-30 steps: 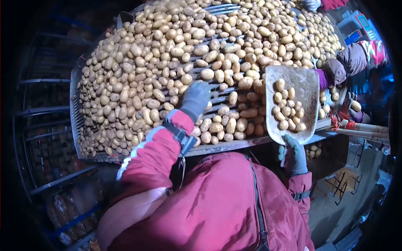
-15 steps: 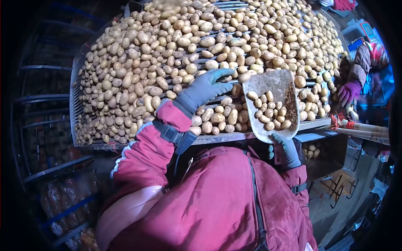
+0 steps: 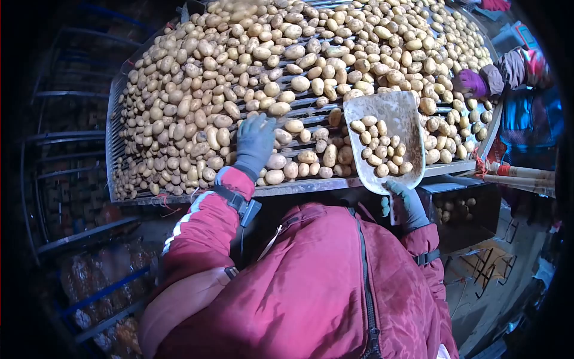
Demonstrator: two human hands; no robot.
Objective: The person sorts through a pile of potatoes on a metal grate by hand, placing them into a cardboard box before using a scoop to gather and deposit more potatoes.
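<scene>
My left hand [image 3: 256,143], in a grey-blue glove, reaches down onto the potatoes [image 3: 191,107] at the near side of the slatted table. Its fingers point forward and slightly apart, with their tips bent down among the potatoes; no potato shows in its grasp. My right hand [image 3: 408,206], gloved too, is closed around the handle of a pale, dirt-stained scoop [image 3: 411,128]. Several small potatoes [image 3: 382,146] lie in the scoop. Its front edge rests against the potatoes, and its handle end hangs over the table's near edge.
The metal table edge [image 3: 305,186] runs in front of me. Below it on the right is a dark box [image 3: 478,215] with potatoes inside. Pale poles [image 3: 520,179] with red ties jut out at the right. A co-worker's purple-gloved hand [image 3: 472,84] touches potatoes at far right.
My left hand has moved left and turned more forward, from beside the scoop onto the potatoes. The scoop stays almost in place. The co-worker's purple glove has moved up and left onto the potatoes.
</scene>
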